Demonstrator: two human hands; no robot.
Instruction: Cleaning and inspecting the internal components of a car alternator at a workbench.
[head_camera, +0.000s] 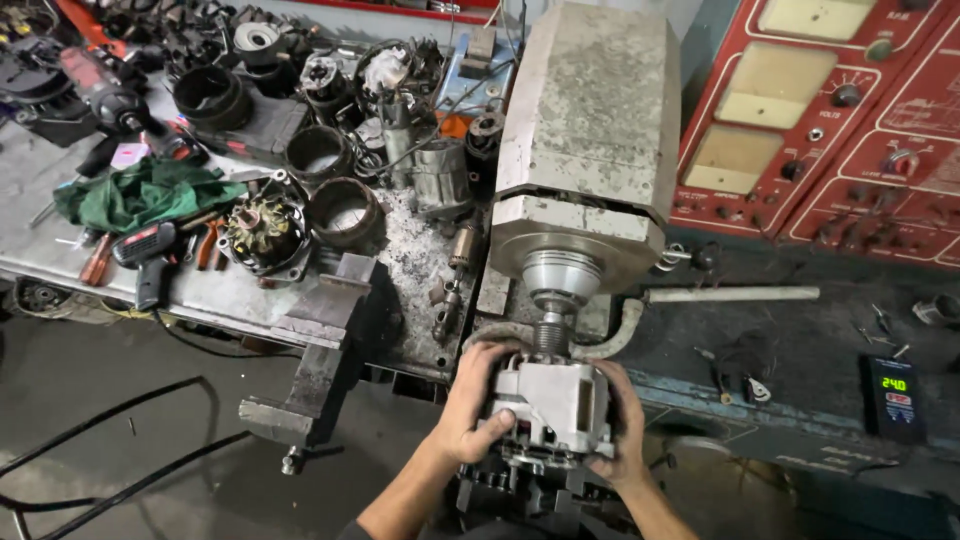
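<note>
I see both hands clamped on a grey alternator (548, 402), low in the middle, under the machine's (590, 130) chuck (560, 272). My left hand (474, 400) wraps its fingers (492, 358) round the left side; my right hand (626, 420) grips the right. The alternator's underside is hidden. The table (40, 170) clutter is hard to sort; rings (344, 210) lie beside a green rag (140, 192).

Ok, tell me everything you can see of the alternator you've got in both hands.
The alternator is a light grey, cast-metal housing, fairly clean, with ribbed and slotted edges. It sits directly under the machine's round metal spindle head, lined up with the threaded shaft between them. The left hand grips its left side, the right hand its right. Dark fixture parts lie below it; its underside is hidden.
</note>
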